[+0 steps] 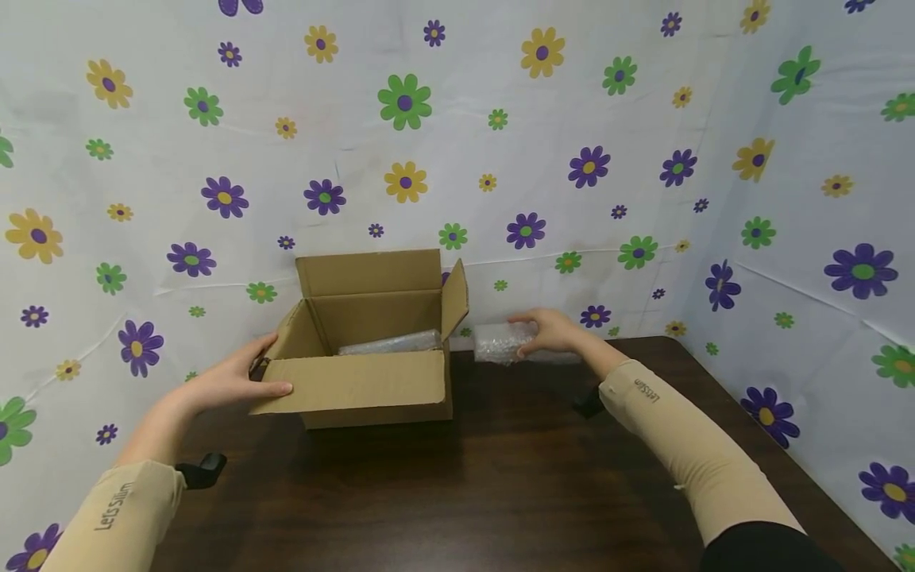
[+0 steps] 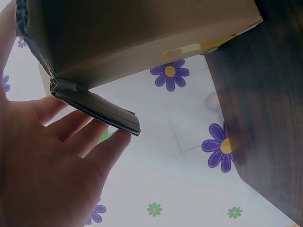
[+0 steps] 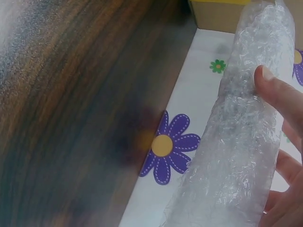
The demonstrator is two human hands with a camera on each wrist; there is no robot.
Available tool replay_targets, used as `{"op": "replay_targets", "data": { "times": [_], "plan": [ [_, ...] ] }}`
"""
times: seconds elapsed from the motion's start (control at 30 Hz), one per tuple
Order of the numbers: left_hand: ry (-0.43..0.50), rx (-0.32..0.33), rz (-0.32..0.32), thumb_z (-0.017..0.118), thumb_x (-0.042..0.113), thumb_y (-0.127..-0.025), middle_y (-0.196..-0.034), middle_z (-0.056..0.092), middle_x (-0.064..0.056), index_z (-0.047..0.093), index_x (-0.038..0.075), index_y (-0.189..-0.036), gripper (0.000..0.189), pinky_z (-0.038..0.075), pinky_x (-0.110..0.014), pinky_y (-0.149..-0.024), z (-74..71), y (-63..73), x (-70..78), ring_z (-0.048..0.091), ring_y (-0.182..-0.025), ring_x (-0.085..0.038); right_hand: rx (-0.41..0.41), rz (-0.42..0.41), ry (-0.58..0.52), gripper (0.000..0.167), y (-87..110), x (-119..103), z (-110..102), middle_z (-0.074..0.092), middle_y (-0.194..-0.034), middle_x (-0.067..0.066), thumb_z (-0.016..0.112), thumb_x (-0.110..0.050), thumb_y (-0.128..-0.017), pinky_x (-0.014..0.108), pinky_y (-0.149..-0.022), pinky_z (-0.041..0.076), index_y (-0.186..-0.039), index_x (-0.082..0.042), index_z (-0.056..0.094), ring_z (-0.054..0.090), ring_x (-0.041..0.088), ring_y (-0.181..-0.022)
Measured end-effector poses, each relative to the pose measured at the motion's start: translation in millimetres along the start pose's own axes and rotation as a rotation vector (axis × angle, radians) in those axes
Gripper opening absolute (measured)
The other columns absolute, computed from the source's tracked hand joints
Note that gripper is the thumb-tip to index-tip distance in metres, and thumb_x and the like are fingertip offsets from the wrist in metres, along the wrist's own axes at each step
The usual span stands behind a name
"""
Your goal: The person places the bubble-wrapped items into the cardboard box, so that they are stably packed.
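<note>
An open cardboard box (image 1: 379, 415) stands on the table toward the back wall. My left hand (image 1: 227, 383) grips its left front corner, the thumb by the front flap (image 1: 364, 380). In the left wrist view, the fingers lie against a folded side flap (image 2: 102, 109) from outside. To the right of the box, my right hand (image 1: 554, 332) holds a long bubble-wrapped bundle (image 3: 236, 137), thumb on one face and fingers around the other side. Its contents cannot be made out. Another bubble-wrapped item (image 1: 393, 343) lies inside the box, partly hidden by the front flap.
The dark wooden table (image 1: 457, 492) runs up to a wall covering (image 1: 457, 151) printed with flowers, with a side wall at the right. The box's right flap (image 1: 454, 298) and back flap (image 1: 372, 274) stand raised.
</note>
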State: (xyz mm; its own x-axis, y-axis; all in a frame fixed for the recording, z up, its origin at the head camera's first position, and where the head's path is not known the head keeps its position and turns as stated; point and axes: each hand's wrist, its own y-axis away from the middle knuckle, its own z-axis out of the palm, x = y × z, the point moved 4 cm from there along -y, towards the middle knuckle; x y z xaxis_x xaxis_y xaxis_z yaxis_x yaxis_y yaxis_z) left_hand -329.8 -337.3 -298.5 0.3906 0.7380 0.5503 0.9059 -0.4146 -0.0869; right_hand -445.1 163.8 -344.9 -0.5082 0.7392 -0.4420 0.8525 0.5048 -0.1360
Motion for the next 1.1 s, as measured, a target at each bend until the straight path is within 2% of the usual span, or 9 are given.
{"op": "replay_targets", "data": {
  "times": [0.13, 0.47, 0.83, 1.1],
  "plan": [
    [0.003, 0.001, -0.001, 0.074, 0.029, -0.085, -0.150, 0.014, -0.039, 0.007, -0.011, -0.150, 0.102, 0.021, -0.071, -0.102, 0.7, -0.5, -0.8, 0.016, -0.134, -0.058, -0.005, 0.007, -0.009, 0.074, 1.0, -0.4, -5.8, 0.053, -0.138, 0.019, 0.085, -0.029, -0.074, 0.057, -0.101, 0.039, -0.137, -0.004, 0.054, 0.046, 0.040, -0.127],
    [0.000, -0.003, -0.014, 0.073, 0.030, -0.086, -0.150, 0.013, -0.040, 0.007, -0.012, -0.149, 0.101, 0.020, -0.071, -0.102, 2.2, 1.1, -1.7, 0.015, -0.134, -0.058, -0.043, 0.052, 0.023, 0.075, 4.4, -5.3, -23.3, 0.051, -0.138, 0.021, 0.084, -0.032, -0.075, 0.056, -0.099, 0.041, -0.141, -0.011, 0.053, 0.048, 0.040, -0.125],
    [0.021, -0.015, -0.023, 0.072, 0.027, -0.087, -0.150, 0.014, -0.039, 0.004, -0.009, -0.151, 0.100, 0.024, -0.071, -0.101, 1.4, 1.2, 0.3, 0.017, -0.134, -0.058, -0.050, 0.050, 0.035, 0.073, 3.9, -13.3, -41.5, 0.051, -0.138, 0.022, 0.083, -0.030, -0.076, 0.057, -0.099, 0.040, -0.141, -0.012, 0.053, 0.047, 0.040, -0.125],
    [0.020, -0.011, -0.004, 0.073, 0.028, -0.087, -0.148, 0.017, -0.039, 0.005, -0.011, -0.150, 0.101, 0.024, -0.071, -0.101, 1.3, 1.4, 2.9, 0.019, -0.133, -0.058, -0.050, 0.049, 0.034, 0.068, 4.5, -16.6, -52.9, 0.051, -0.137, 0.023, 0.082, -0.027, -0.078, 0.058, -0.099, 0.040, -0.138, -0.010, 0.055, 0.046, 0.042, -0.125]
  ]
}}
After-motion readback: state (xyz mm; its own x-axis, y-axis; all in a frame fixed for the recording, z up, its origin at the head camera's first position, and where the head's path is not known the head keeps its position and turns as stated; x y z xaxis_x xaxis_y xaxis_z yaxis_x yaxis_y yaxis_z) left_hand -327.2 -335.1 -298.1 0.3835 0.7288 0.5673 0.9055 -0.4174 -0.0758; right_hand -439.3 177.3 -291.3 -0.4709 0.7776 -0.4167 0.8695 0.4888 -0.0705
